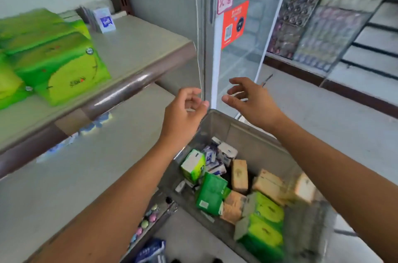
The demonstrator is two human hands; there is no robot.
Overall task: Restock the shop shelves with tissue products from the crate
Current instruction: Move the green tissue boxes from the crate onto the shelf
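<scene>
Hands (217, 105) empty above crate (217, 125)

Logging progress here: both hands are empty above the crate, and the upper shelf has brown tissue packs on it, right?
Not quite. The head view shows the packs on the upper shelf are green tissue packs, not brown. The rest holds: the left hand and right hand are empty above the crate.
</scene>
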